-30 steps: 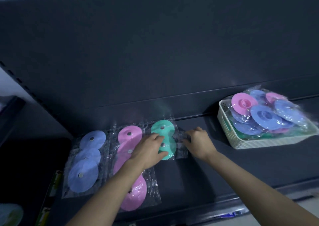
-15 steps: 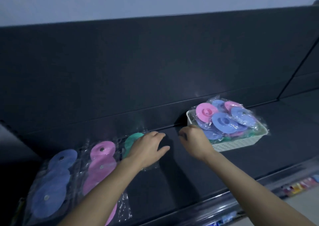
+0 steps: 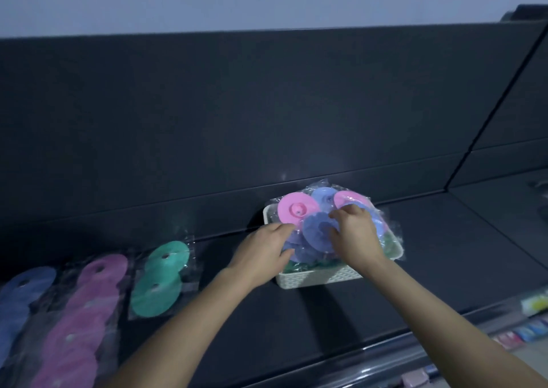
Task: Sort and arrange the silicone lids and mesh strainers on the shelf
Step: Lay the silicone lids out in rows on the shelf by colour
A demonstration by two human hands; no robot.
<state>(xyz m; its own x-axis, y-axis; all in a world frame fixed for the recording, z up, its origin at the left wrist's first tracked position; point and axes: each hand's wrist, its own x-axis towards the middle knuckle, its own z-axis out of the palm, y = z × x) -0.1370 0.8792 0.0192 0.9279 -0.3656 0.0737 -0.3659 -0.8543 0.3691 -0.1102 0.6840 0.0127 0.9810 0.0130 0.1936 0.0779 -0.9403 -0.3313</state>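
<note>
A white woven basket stands on the dark shelf, heaped with bagged silicone lids: a pink lid on top and a blue lid pack in front. My left hand grips the blue pack's left edge at the basket's left side. My right hand curls over the same blue pack from the right. Laid flat to the left are a green lid pack, a pink lid pack and a blue lid pack on the shelf. No mesh strainer is in view.
The shelf's dark back panel rises right behind the basket. A corner joint leads to another shelf section on the right. Below the front edge, small coloured goods show at lower right.
Both hands have left the green lid pack and moved right onto the lids in the basket. The view has swung right, so the flat packs now lie at far left.
</note>
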